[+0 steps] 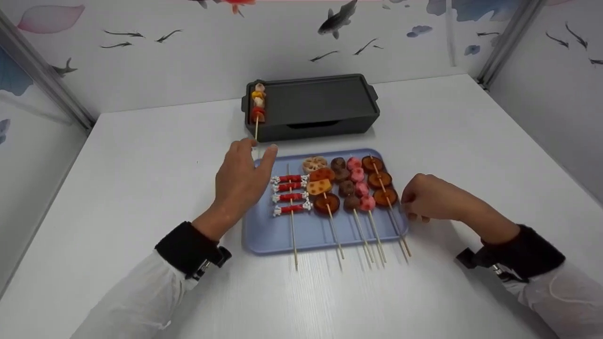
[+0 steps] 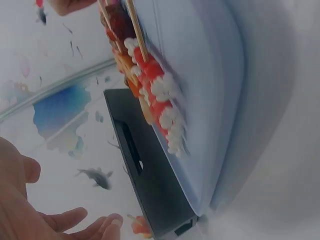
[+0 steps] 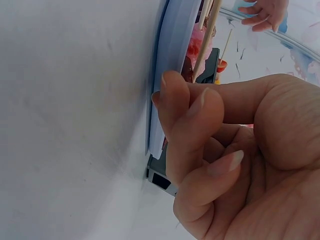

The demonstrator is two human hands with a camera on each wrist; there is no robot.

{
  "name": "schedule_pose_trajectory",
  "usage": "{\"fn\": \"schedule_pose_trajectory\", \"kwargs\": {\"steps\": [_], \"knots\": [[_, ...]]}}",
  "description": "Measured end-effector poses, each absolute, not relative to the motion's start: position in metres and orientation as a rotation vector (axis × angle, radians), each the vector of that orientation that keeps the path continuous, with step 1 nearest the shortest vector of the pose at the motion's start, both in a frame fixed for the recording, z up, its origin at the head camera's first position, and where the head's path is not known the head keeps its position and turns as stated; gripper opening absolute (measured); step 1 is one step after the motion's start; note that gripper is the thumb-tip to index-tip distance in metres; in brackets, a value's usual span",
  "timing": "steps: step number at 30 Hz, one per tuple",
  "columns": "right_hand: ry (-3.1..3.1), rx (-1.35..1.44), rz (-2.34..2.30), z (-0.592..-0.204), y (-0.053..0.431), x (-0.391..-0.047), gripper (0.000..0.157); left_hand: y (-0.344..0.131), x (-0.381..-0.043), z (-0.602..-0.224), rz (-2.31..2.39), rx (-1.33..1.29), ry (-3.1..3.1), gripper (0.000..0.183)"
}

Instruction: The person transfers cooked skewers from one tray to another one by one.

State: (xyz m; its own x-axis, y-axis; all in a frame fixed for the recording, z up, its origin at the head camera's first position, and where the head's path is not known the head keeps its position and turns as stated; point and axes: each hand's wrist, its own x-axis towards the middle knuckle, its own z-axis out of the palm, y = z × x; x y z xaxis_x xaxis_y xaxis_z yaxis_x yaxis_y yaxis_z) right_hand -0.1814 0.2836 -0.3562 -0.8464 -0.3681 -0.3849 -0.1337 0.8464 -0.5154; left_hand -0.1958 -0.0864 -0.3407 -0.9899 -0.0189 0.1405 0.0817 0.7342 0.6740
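My left hand (image 1: 241,178) hovers by the tray's back left corner, fingers loosely spread. Its fingertips are close to the stick end of a mixed skewer (image 1: 258,102), which lies along the left side of the black grill (image 1: 320,101). In the left wrist view the fingers (image 2: 70,219) hold nothing. At the right rim of the blue tray (image 1: 267,235), my right hand (image 1: 438,198) has its fingers curled. The right wrist view shows thumb and index finger pinching the tray rim (image 3: 172,50).
Several skewers lie on the tray, sticks over its front edge: red-and-white rolls (image 1: 291,197), a mixed one with lotus root (image 1: 314,164), brown balls (image 1: 346,188), pink balls (image 1: 361,188) and brown round slices (image 1: 379,179). A patterned wall panel (image 1: 282,42) stands behind the grill.
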Motion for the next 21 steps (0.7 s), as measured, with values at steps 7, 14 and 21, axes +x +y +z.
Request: {"fn": "schedule_pose_trajectory", "kwargs": {"steps": [7, 14, 21], "knots": [[2.544, -0.354, -0.653, -0.356, 0.283, -0.181, 0.017, -0.104, -0.241, -0.329, -1.436, 0.182, -2.811, 0.073], [2.547, -0.368, -0.662, -0.356, 0.282, -0.181, 0.015, -0.116, -0.269, -0.328, -2.114, 0.399, -2.624, 0.077], [2.549, -0.387, -0.668, -0.357, 0.284, -0.181, 0.018, -0.116, -0.285, -0.34, -2.654, 0.525, -2.243, 0.074]]}}
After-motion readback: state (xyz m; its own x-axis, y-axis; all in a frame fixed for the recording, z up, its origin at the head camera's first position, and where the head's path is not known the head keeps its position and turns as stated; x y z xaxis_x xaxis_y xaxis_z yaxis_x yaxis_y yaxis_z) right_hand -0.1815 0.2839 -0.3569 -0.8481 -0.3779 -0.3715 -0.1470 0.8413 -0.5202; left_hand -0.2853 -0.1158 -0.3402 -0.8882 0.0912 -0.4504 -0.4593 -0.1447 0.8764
